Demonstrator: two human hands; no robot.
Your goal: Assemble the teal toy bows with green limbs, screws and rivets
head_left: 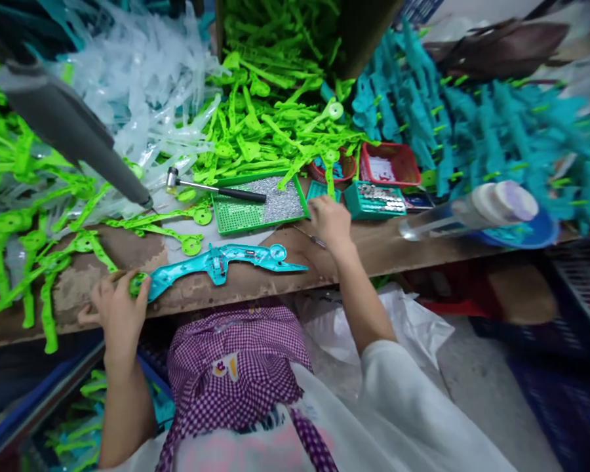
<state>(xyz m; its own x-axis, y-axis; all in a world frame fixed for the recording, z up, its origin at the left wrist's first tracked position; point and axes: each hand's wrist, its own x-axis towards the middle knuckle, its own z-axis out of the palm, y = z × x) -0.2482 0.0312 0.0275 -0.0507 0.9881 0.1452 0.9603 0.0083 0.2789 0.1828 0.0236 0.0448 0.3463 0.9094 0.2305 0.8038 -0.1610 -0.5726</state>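
Observation:
My left hand (118, 306) is closed around the end of a long teal plastic piece (221, 261) lying on the brown workbench (255, 278); a small green part sits at that end. My right hand (330, 219) reaches toward a small teal tray (376, 200) of metal bits, its fingers curled; a thin metal pin (311, 237) lies by it, and I cannot tell whether the fingers hold anything.
A green tray (258, 204) with small metal pieces holds a little hammer (211, 189). Piles of green (270, 111), clear (142, 78) and teal (472, 118) plastic parts cover the back. A red basket (391, 164), a clear tube (467, 210) and a grey tool (73, 134) are nearby.

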